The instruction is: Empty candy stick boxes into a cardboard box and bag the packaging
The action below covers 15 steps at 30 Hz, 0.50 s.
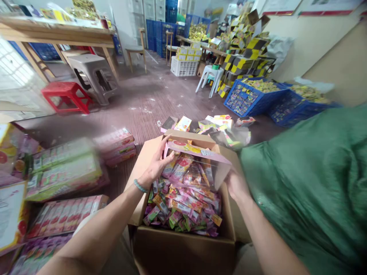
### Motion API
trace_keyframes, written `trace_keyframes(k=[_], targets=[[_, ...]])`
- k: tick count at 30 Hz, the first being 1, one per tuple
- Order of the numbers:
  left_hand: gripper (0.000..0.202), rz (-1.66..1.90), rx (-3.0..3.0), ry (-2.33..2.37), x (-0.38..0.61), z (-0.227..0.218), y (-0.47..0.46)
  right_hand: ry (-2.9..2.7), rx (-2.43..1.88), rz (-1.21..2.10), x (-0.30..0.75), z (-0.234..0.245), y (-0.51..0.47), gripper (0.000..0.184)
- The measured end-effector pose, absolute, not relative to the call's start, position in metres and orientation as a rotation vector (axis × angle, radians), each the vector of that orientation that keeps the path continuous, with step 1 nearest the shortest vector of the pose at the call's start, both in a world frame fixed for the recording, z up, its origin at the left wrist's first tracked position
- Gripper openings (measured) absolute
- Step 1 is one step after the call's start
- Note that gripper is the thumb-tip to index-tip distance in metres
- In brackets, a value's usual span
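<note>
A pink display box [197, 148] with fruit pictures and a clear front is tilted over a large brown carton [186, 236]. Around its left end my left hand [157, 164], with a beaded bracelet on the wrist, is closed, the thumb on the front. My right hand [236, 184] grips the box's right end, its fingers partly hidden behind it. Through the box's opening, pink and orange sachets [185, 168] show. Below them the carton holds a heap of small sachets [183, 208] in pink, orange, green and purple.
Stacked packs of green boxes [65, 168] and pink boxes [69, 214] lie at left. Emptied-looking cartons [220, 128] litter the floor beyond. Green cloth [309, 183] fills the right. Farther off are blue crates [252, 95], a red stool [67, 95] and a grey stool [93, 72].
</note>
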<state>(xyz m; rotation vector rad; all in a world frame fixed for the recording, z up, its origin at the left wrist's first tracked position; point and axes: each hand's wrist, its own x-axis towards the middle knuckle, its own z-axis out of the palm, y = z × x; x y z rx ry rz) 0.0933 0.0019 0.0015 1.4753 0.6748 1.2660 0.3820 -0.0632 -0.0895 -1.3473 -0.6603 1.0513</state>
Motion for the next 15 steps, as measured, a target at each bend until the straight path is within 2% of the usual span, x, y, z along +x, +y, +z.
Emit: trace_keyframes(k=[3, 5, 11, 15], targets=[[0.082, 1.213, 1.609, 0.644, 0.096, -0.008, -0.001, -0.533, -1.082, 1.185, 0.363, -0.084, -0.063, 0.041], [0.083, 1.169, 1.602, 0.586, 0.097, -0.016, 0.000, -0.495, -0.948, 1.248, 0.350, -0.081, -0.066, 0.040], [0.081, 1.207, 1.675, 0.537, 0.095, -0.020, 0.009, -0.508, -0.837, 1.160, 0.351, -0.057, -0.053, 0.028], [0.083, 1.308, 1.731, 0.619, 0.086, -0.006, 0.004, -0.571, -0.851, 1.134, 0.356, -0.047, -0.043, 0.035]])
